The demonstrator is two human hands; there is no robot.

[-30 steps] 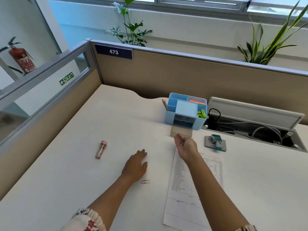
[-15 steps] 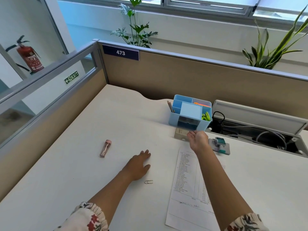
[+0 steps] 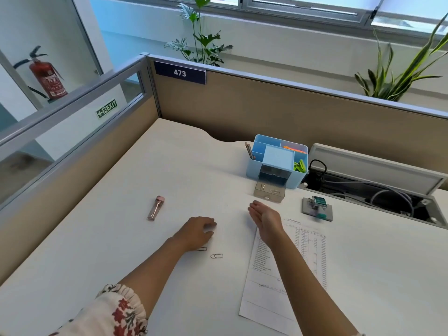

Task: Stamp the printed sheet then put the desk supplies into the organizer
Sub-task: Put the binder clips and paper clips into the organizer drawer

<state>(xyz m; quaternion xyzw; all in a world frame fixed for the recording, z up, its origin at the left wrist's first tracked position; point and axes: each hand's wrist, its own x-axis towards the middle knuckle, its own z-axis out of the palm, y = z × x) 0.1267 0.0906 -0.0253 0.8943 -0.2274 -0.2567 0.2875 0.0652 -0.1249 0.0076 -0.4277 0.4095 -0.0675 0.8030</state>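
A blue organizer (image 3: 254,169) stands at the back of the desk, its clear drawer (image 3: 269,192) pulled out with paper clips inside. The printed sheet (image 3: 278,275) lies under my right forearm. My right hand (image 3: 265,218) hovers open and empty just in front of the drawer. My left hand (image 3: 197,231) rests palm down on the desk, fingers slightly bent. One paper clip (image 3: 216,256) lies loose near it, and another paper clip (image 3: 202,249) peeks out from under the wrist. A stamp (image 3: 318,204) sits on its grey pad (image 3: 306,209) right of the drawer.
A pink lead tube (image 3: 156,208) lies on the desk to the left. An open cable tray (image 3: 378,190) with wires is at the right rear. Beige partitions (image 3: 291,112) wall the desk at the back and left.
My right hand has drawn back from the drawer and now hovers open. Clips now lie in the drawer. My left hand slid slightly toward the loose clips.
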